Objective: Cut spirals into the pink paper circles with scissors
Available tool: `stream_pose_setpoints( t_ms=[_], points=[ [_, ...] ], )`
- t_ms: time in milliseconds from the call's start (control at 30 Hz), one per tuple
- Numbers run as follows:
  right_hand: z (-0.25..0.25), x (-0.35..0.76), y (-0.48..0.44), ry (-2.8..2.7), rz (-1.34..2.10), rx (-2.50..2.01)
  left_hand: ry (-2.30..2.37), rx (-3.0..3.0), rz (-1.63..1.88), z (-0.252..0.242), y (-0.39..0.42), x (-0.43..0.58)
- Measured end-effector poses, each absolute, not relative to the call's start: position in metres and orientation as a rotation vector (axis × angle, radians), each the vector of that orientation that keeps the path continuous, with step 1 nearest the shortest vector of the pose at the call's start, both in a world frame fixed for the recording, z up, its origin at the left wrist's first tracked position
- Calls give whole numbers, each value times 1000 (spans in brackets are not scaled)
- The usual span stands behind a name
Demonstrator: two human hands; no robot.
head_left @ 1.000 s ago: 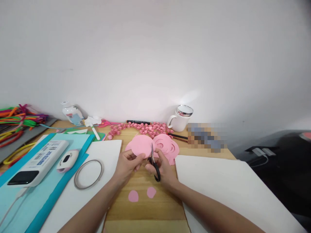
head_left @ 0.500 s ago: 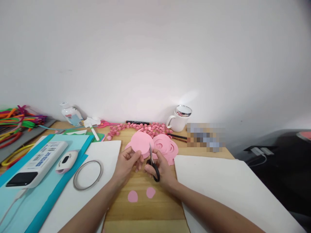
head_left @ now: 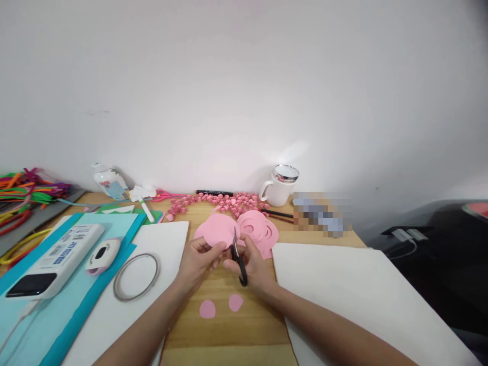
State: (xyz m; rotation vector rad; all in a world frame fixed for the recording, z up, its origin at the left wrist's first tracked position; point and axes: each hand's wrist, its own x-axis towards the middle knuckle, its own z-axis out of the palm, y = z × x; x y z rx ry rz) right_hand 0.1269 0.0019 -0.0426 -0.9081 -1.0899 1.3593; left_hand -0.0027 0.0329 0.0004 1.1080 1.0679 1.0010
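My left hand [head_left: 202,256] pinches the near edge of a round pink paper piece [head_left: 220,230] between thumb and fingers. Black-handled scissors [head_left: 240,265] are in my right hand [head_left: 254,264], their blades at the right side of that paper. Just behind and to the right lies a pile of pink paper with spiral cuts [head_left: 256,227]. Two small pink paper discs, a left disc [head_left: 207,309] and a right disc [head_left: 236,302], lie on the wooden table in front of my hands. Further back are many small rolled pink paper pieces [head_left: 240,203].
A white mug [head_left: 275,189] stands near the wall, with pencils [head_left: 277,214] before it. White sheets, one on the left [head_left: 168,254] and one on the right [head_left: 343,284], flank the work area. A power bank [head_left: 63,264] and a grey ring [head_left: 136,277] are at left, a white bottle [head_left: 110,182] behind.
The pink paper has tipped flatter and turned slightly in my left hand. The scissors have swung a little, with their blades now overlapping the paper's right edge.
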Motion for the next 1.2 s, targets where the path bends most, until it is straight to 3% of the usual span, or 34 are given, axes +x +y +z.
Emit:
stream_pose_setpoints(
  t_ms=[1200],
  points=[
    [-38,126,0,-1131,1355,-1037,985,1083,1038,-2,36,-6]
  ],
)
